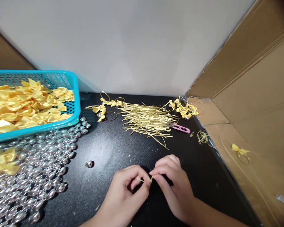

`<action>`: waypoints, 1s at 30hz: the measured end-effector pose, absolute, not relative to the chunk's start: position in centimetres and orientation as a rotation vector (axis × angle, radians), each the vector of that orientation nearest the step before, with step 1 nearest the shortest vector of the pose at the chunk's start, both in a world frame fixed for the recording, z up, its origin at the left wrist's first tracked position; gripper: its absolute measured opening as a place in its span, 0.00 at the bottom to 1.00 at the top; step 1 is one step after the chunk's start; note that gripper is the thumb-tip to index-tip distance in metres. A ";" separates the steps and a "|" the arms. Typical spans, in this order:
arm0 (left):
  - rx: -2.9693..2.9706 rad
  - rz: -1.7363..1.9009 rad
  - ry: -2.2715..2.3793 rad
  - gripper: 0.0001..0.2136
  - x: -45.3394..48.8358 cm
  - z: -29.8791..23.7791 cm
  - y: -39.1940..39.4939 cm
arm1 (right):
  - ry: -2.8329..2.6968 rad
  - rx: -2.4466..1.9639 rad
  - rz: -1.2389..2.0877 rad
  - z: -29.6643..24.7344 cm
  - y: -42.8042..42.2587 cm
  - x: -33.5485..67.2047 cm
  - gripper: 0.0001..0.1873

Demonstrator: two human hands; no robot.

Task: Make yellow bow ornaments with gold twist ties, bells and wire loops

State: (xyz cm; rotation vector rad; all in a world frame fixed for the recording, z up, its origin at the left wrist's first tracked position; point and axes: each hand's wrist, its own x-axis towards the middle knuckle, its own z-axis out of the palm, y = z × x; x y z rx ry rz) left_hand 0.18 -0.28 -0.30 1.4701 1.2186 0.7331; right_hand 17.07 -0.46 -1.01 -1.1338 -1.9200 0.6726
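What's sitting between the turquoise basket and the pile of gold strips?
In the head view, several yellow satin bows with gold rings lie there on the black tabletop.

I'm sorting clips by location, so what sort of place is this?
Probably a small craft bench, walled partly with cardboard: a blue basket of yellow bows, loose silver beads, and a pile of gold strips lie within reach of the hands.
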 end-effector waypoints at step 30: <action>1.478 0.753 1.243 0.09 0.2 -0.1 0.0 | -1.887 -1.172 0.558 -0.7 -0.7 17.0 0.10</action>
